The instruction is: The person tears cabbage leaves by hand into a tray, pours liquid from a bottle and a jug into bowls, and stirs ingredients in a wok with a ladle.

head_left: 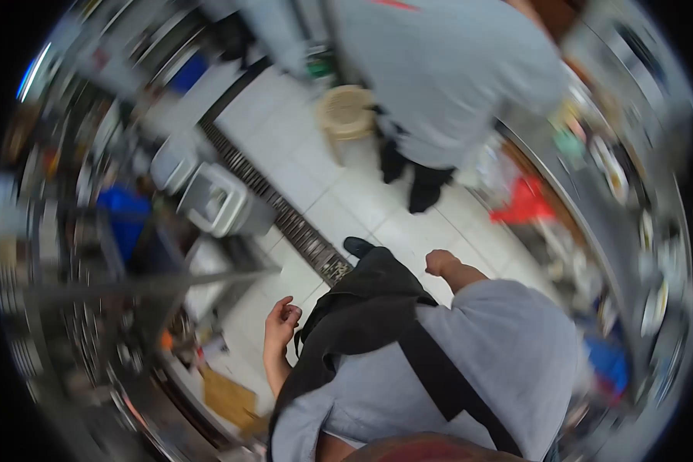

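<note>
My left hand (282, 322) hangs at my side by the dark apron (369, 296), its fingers loosely curled and a little apart, with nothing visible in them. On the other side, my right hand (441, 263) is held out over the white floor tiles (408, 239). Its fingers are folded into a fist, and no object shows in it. Neither hand touches a counter or a container. One dark shoe (358, 246) of mine shows beyond the apron, beside the drain grate (285, 212).
Another person in a grey shirt (446, 69) stands ahead by a beige stool (345, 113). White bins (215, 202) stand left of the grate. A metal counter (585, 181) with dishes runs along the right, with a red bag (525, 202) below. Blurred shelves line the left.
</note>
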The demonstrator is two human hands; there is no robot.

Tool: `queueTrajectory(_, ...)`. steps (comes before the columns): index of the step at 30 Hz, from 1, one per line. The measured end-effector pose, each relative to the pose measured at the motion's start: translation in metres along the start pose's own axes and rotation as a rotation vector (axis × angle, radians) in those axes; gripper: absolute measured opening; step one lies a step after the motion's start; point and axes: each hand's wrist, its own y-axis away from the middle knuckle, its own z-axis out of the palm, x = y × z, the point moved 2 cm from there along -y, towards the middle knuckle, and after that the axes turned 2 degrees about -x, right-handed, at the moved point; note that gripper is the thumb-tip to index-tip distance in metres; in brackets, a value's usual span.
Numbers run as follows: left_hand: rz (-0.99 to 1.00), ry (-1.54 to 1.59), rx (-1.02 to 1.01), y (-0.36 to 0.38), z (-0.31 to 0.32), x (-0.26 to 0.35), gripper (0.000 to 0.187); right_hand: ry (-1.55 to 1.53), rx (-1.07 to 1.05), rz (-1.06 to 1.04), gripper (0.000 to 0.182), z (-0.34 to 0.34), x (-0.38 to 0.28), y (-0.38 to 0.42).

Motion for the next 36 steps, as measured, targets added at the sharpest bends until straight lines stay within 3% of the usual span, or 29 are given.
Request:
queueTrajectory(2, 0.147, -0.252, 0.069, 0.000, -0.021, -0.003, 0.047, 0.063, 0.083, -0.041, 0.035, -0.079, -0.014, -0.070)
queueTrajectory(6, 0.121, -0.294, 0.343, 0.000, -0.052, 0.016, 0.050, 0.311, 0.344, -0.278, 0.033, -0.226, -0.094, -0.177)
queueTrajectory(9, 0.067, -0.014, 0.633, 0.002, -0.053, 0.015, 0.046, 0.535, 0.336, -0.566, 0.032, -0.286, -0.192, -0.231)
queueTrajectory(10, 0.012, 0.033, 0.592, 0.011, -0.054, 0.027, 0.047, 0.560, 0.355, -0.660, 0.031, -0.293, -0.228, -0.248)
queueTrajectory(14, -0.032, 0.015, 0.309, 0.004, -0.064, -0.010, 0.046, 0.587, 0.275, -0.801, 0.031, -0.265, -0.372, -0.274)
queueTrajectory(15, -0.053, 0.029, 0.336, 0.011, -0.072, -0.019, 0.046, 0.603, 0.184, -0.849, 0.030, -0.245, -0.400, -0.269)
queueTrajectory(21, -0.057, 0.392, 0.606, 0.068, -0.149, -0.096, 0.048, 0.810, -0.197, -1.117, 0.029, -0.097, -0.546, -0.213)
queueTrajectory(22, -0.047, 0.384, 0.624, 0.074, -0.162, -0.115, 0.048, 0.832, -0.261, -1.168, 0.029, -0.086, -0.573, -0.182)
queueTrajectory(24, 0.033, 0.777, 0.757, 0.090, -0.194, -0.154, 0.043, 0.878, -0.289, -1.214, 0.028, -0.074, -0.621, -0.139)
queueTrajectory(25, -0.032, 0.754, 0.806, 0.104, -0.217, -0.167, 0.039, 0.931, -0.331, -1.258, 0.027, -0.064, -0.653, -0.125)
queueTrajectory(26, -0.074, 0.771, 0.863, 0.115, -0.235, -0.184, 0.038, 0.689, -0.341, -1.402, 0.024, -0.054, -0.676, -0.119)
queueTrajectory(28, 0.053, 0.796, 1.019, 0.147, -0.268, -0.207, 0.037, 0.782, -0.361, -1.144, 0.024, -0.046, -0.743, -0.084)
queueTrajectory(29, 0.068, 0.798, 1.049, 0.158, -0.284, -0.223, 0.037, 0.801, -0.348, -1.168, 0.024, -0.036, -0.772, -0.096)
queueTrajectory(31, 0.092, 1.099, 1.140, 0.181, -0.306, -0.255, 0.038, 0.912, -0.206, -1.366, 0.026, -0.011, -0.822, -0.138)
queueTrajectory(32, 0.083, 1.114, 1.153, 0.192, -0.314, -0.268, 0.038, 1.086, -0.150, -1.262, 0.029, -0.002, -0.851, -0.144)
queueTrajectory(36, 0.027, 1.194, 1.341, 0.227, -0.352, -0.317, 0.039, 1.125, -0.189, -1.251, 0.028, 0.043, -0.936, -0.151)
